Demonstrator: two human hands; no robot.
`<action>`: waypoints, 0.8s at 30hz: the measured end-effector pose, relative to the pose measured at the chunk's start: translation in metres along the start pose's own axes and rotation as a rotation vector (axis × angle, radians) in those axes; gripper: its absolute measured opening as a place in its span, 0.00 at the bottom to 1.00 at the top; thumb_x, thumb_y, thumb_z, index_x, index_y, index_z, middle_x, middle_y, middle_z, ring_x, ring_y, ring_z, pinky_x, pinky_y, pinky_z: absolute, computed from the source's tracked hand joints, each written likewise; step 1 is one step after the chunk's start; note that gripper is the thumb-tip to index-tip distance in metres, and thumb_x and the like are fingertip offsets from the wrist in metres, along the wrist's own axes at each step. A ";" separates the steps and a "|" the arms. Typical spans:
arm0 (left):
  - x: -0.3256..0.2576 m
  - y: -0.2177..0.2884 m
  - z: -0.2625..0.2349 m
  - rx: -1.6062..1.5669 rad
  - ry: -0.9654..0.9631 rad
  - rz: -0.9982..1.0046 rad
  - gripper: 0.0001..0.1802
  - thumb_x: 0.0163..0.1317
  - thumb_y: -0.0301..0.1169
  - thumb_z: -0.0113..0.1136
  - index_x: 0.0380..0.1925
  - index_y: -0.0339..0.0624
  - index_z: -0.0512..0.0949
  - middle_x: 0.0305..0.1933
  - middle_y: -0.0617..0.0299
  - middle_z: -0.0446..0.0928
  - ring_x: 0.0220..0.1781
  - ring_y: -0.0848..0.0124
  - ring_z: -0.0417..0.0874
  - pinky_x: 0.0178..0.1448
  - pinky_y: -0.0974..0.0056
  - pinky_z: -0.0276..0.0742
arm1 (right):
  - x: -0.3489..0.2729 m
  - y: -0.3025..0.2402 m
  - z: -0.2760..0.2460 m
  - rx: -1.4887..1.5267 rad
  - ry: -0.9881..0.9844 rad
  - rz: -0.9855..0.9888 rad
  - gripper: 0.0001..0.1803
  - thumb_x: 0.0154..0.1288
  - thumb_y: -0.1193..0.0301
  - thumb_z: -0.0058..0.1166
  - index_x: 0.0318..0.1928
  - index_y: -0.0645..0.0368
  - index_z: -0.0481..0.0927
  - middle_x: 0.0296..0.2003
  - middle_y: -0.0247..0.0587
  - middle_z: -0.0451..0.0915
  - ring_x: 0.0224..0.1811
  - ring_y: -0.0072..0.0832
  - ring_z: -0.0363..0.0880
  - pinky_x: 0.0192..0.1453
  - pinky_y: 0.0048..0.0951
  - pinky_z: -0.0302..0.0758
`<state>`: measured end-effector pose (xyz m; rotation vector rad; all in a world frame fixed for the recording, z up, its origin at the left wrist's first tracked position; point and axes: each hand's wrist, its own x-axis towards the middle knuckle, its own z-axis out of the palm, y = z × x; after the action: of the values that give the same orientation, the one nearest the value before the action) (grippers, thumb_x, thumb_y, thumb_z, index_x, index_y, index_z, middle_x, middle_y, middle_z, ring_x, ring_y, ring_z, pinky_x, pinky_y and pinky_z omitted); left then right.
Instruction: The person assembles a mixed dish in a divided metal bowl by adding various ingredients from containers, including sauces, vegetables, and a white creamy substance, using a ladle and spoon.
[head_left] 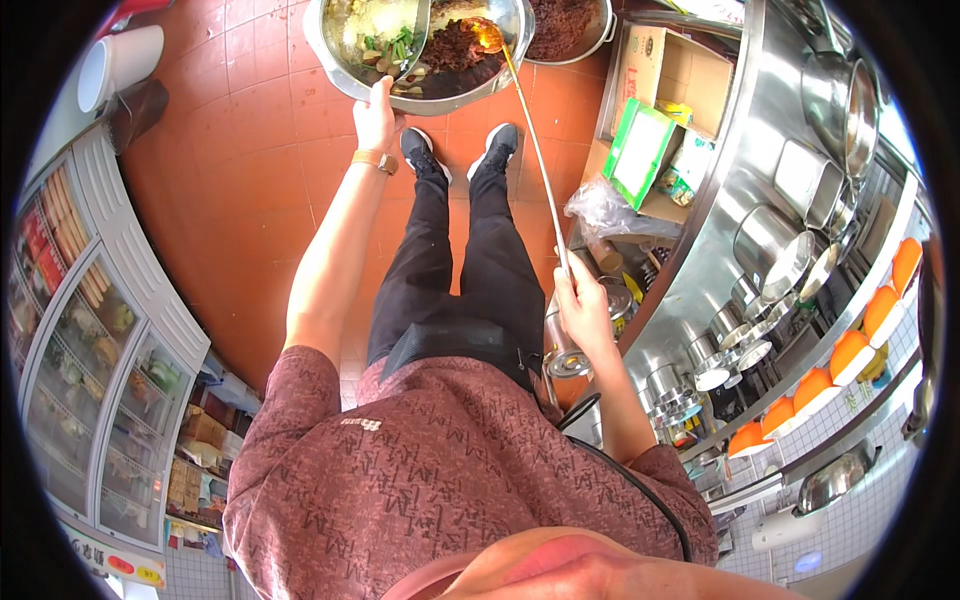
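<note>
A wide metal basin (455, 100) is at the top of the head view, above the floor. Minced pale bits and chopped greens (392, 45) sit on its left side behind a curved metal edge, and a dark red-brown mass (450, 52) lies on its right. My left hand (375, 118) is closed at the near rim, thumb on top; the fingers underneath are hidden. A long thin handle runs up from my right hand (582, 305), which is wrapped round its lower end. It belongs to a ladle (488, 36), whose bowl holds shiny orange-red liquid over the basin.
Another metal pot (570, 30) of dark red-brown food stands right of the basin. A cardboard box (690, 75) with packets sits on a shelf at right, near a steel counter (690, 265) with several pans. A glass-door fridge (85, 370) lines the left. The floor (230, 190) is red tile.
</note>
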<state>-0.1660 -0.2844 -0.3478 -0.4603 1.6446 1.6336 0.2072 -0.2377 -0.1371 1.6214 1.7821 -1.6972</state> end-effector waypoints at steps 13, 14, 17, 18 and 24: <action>0.002 -0.008 -0.011 0.069 0.028 0.015 0.14 0.68 0.40 0.64 0.43 0.41 0.79 0.33 0.63 0.82 0.24 0.75 0.78 0.21 0.69 0.68 | 0.007 -0.038 -0.023 0.536 -0.283 0.301 0.19 0.86 0.66 0.44 0.67 0.62 0.73 0.20 0.23 0.60 0.12 0.11 0.57 0.16 0.18 0.58; 0.000 -0.005 -0.010 0.072 0.027 0.021 0.14 0.68 0.40 0.64 0.44 0.41 0.79 0.34 0.63 0.82 0.25 0.75 0.79 0.22 0.68 0.69 | 0.008 -0.037 -0.024 0.567 -0.298 0.309 0.19 0.86 0.67 0.43 0.67 0.61 0.73 0.20 0.23 0.60 0.12 0.12 0.57 0.15 0.18 0.58; -0.007 -0.002 -0.005 0.076 0.059 0.022 0.13 0.68 0.43 0.66 0.38 0.45 0.81 0.31 0.67 0.83 0.23 0.78 0.78 0.22 0.72 0.67 | 0.010 -0.034 -0.024 0.663 -0.325 0.364 0.19 0.86 0.67 0.41 0.67 0.62 0.73 0.19 0.23 0.59 0.10 0.12 0.56 0.14 0.18 0.58; -0.006 -0.002 -0.006 0.076 0.062 0.024 0.13 0.68 0.43 0.66 0.38 0.45 0.81 0.31 0.67 0.83 0.23 0.78 0.78 0.22 0.72 0.67 | 0.010 -0.033 -0.025 0.725 -0.340 0.382 0.19 0.86 0.66 0.41 0.67 0.62 0.73 0.18 0.23 0.59 0.10 0.12 0.56 0.14 0.19 0.58; -0.003 0.002 -0.011 0.042 0.056 0.006 0.13 0.68 0.43 0.66 0.38 0.45 0.80 0.31 0.67 0.82 0.23 0.78 0.77 0.23 0.71 0.67 | 0.007 -0.026 -0.033 1.063 -0.443 0.427 0.22 0.88 0.65 0.35 0.69 0.63 0.71 0.17 0.23 0.58 0.06 0.14 0.55 0.12 0.21 0.57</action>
<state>-0.1676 -0.2954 -0.3454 -0.4840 1.7192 1.6007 0.2009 -0.2013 -0.1163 1.5186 0.2324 -2.6337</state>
